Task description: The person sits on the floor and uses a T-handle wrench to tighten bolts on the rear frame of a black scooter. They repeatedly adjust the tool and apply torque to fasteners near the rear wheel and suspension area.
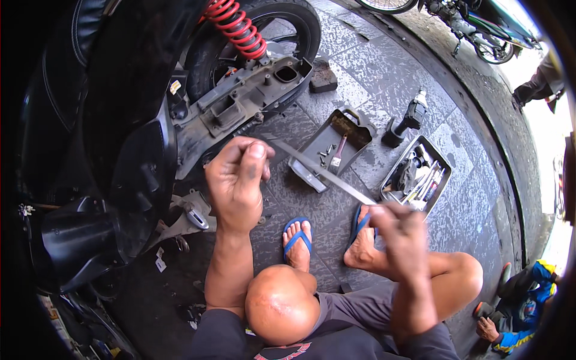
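My right hand [403, 237], smeared by motion, is closed around one end of a long, thin, flat metal strip [339, 182]. It slants up and left over the tray, and its far end blurs out beside my left hand. My left hand [240, 180] is raised in front of the scooter's engine side, its fingers curled and thumb pressed to them. Whatever they pinch is too small or hidden to make out. Beyond my left hand lies the bare dark casing [225, 114] of the scooter, with a red coil spring [239, 27] above it and the rear wheel [309, 30] behind.
A dark tray [306, 153] holds a paint brush [339, 153] and several bolts. Right of it are a cordless power tool [408, 123] and a box [445, 183] of hand tools. Black scooter bodywork [90, 240] fills the left. Another person's hand [487, 329] shows at lower right.
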`<state>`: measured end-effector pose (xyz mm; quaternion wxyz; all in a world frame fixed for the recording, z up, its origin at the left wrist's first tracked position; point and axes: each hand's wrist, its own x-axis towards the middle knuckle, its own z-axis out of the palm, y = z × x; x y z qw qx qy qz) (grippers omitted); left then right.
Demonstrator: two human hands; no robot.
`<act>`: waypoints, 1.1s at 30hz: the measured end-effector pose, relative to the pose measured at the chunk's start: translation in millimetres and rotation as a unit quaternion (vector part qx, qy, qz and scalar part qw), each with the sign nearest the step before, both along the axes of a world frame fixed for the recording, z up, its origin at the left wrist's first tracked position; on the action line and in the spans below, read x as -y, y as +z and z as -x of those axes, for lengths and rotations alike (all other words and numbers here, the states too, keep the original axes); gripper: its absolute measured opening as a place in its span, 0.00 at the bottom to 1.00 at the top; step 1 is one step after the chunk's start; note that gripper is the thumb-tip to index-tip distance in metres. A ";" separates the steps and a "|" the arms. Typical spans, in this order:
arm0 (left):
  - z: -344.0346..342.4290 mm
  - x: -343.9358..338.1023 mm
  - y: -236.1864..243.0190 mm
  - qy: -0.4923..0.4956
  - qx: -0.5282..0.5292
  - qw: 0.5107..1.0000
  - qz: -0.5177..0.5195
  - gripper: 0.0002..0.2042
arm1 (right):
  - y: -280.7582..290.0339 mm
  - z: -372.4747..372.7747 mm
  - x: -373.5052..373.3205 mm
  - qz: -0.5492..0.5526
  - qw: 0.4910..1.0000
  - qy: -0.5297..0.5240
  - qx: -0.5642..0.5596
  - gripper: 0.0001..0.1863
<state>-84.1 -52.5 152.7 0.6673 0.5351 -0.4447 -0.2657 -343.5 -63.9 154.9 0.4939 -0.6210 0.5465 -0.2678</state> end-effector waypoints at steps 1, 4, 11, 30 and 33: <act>-3.3 -1.0 -4.3 -0.008 -0.003 0.999 -0.035 0.11 | 10.2 21.2 2.4 0.028 0.999 -0.027 -0.017 0.18; -10.5 8.1 -24.7 -0.062 0.025 0.993 -0.098 0.11 | 39.6 95.2 18.1 0.090 0.979 -0.053 -0.176 0.19; -19.6 72.2 -97.0 -0.194 0.283 0.874 -0.344 0.13 | -21.3 232.8 82.5 0.017 0.912 -0.130 -0.388 0.25; 52.5 171.0 -341.8 -0.104 0.329 0.705 -0.620 0.18 | -328.7 181.6 26.9 0.017 0.861 -0.189 -0.472 0.24; 51.3 169.4 -345.8 -0.080 0.314 0.713 -0.622 0.18 | -320.1 179.2 38.8 0.043 0.883 -0.169 -0.435 0.29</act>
